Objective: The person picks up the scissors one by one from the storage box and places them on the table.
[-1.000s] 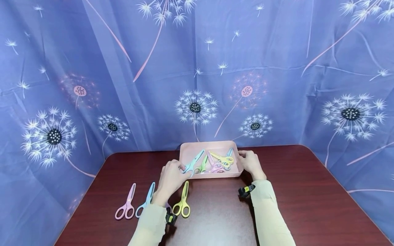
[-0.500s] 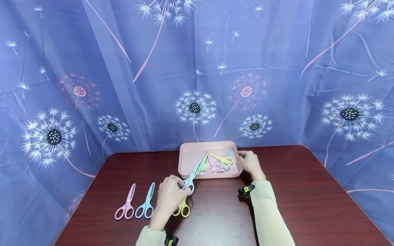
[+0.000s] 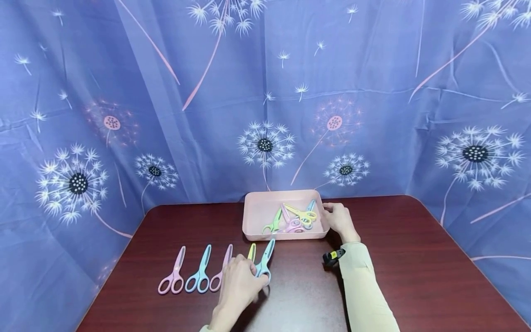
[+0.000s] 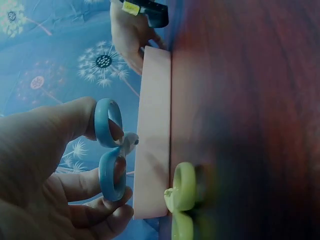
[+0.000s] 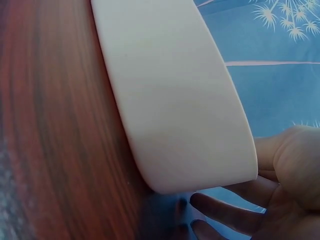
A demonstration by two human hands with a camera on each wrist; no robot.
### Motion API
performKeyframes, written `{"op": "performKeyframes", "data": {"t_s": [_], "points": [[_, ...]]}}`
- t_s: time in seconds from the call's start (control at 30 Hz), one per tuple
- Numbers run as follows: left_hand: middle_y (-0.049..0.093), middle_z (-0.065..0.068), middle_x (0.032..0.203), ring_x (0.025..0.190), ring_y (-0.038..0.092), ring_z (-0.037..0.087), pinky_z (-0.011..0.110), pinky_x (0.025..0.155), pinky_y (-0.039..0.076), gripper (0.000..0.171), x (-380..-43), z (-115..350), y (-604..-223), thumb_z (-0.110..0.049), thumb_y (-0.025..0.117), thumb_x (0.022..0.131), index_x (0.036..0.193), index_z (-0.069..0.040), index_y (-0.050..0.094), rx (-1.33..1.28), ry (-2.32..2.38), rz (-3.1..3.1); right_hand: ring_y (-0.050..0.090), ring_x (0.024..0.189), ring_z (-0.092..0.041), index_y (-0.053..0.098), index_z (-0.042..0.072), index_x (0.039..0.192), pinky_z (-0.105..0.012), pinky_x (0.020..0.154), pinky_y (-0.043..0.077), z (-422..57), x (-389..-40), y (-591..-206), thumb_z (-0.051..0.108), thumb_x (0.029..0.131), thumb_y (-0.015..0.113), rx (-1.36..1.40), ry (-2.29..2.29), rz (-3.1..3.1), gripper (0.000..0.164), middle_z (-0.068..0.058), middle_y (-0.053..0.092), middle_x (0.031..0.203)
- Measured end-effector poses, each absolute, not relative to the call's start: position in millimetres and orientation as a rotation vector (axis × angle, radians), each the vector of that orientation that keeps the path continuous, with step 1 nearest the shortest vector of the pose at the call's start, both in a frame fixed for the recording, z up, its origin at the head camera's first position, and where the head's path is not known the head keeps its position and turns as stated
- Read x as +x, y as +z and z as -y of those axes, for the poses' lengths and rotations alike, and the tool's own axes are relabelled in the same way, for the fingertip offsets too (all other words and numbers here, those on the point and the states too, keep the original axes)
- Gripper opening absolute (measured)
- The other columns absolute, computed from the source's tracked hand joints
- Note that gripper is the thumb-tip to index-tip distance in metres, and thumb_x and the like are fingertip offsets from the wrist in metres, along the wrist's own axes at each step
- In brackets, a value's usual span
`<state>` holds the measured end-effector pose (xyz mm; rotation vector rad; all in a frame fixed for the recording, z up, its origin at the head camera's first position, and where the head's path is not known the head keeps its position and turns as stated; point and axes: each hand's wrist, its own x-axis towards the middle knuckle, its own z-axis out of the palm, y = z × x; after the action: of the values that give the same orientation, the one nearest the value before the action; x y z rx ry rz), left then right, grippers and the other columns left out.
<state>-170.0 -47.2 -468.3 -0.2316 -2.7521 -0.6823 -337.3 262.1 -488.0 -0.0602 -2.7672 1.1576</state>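
Observation:
My left hand (image 3: pixel 240 281) grips light blue scissors (image 3: pixel 266 258) by the handle loops, blades pointing away and to the right. In the left wrist view the blue handle rings (image 4: pixel 102 125) sit between thumb and fingers, near yellow scissors (image 4: pixel 186 180) on the table. Those yellow scissors (image 3: pixel 251 251) are mostly hidden behind my hand in the head view. My right hand (image 3: pixel 341 221) holds the right end of a pink tray (image 3: pixel 286 236), thumb at the rim. Inside the tray lie green scissors (image 3: pixel 276 220), yellow scissors (image 3: pixel 306 216), and pink and blue ones.
Left of my left hand, pink scissors (image 3: pixel 179 265), blue scissors (image 3: pixel 203 265) and purple scissors (image 3: pixel 226 256) lie in a row, tips away from me. The dark red table (image 3: pixel 398 258) ends at a blue dandelion curtain (image 3: pixel 199 138) just behind the tray.
My left hand has lifted the blue scissors out of the tray and brought them nearer, to the right of the yellow scissors. The right hand stays at the tray.

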Motion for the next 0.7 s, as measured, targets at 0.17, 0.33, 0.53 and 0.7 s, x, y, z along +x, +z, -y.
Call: {"op": "performKeyframes", "data": {"t_s": [0.17,0.33,0.53,0.7], "points": [[0.039,-0.005,0.067,0.066,0.044,0.017,0.037,0.065,0.035,0.03,-166.3,41.5,-472.2,-0.034,0.074,0.061,0.054,-0.022,0.047,-0.212,-0.6,2.79,0.053,0.12,-0.04,0.062,-0.002,0.128,-0.051,0.095,0.044,-261.7,-336.9,-490.2,0.012,0.097,0.055,-0.07,1.193,2.783,0.035,-0.022,0.062,0.124],[0.042,-0.002,0.068,0.069,0.046,0.022,0.038,0.064,0.034,0.033,-167.6,29.9,-473.4,-0.035,0.072,0.063,0.052,-0.021,0.044,-0.208,-0.524,2.796,0.056,0.115,-0.043,0.064,-0.004,0.124,-0.053,0.093,0.044,-265.6,-337.0,-491.3,0.009,0.095,0.054,-0.053,1.135,2.734,0.034,-0.024,0.063,0.121],[0.043,0.001,0.067,0.072,0.047,0.026,0.04,0.065,0.034,0.032,-169.7,19.3,-476.9,-0.035,0.07,0.062,0.051,-0.019,0.045,-0.174,-0.461,2.813,0.054,0.117,-0.043,0.063,-0.003,0.126,-0.053,0.095,0.043,-266.1,-336.9,-487.6,0.009,0.096,0.054,-0.058,1.15,2.751,0.034,-0.024,0.062,0.123],[0.048,0.003,0.068,0.072,0.047,0.026,0.04,0.064,0.033,0.032,-169.2,13.8,-477.0,-0.035,0.071,0.062,0.052,-0.017,0.046,-0.147,-0.434,2.819,0.053,0.119,-0.042,0.061,-0.003,0.129,-0.051,0.095,0.044,-263.3,-337.6,-486.0,0.01,0.097,0.054,-0.071,1.16,2.784,0.034,-0.024,0.06,0.127]]}}
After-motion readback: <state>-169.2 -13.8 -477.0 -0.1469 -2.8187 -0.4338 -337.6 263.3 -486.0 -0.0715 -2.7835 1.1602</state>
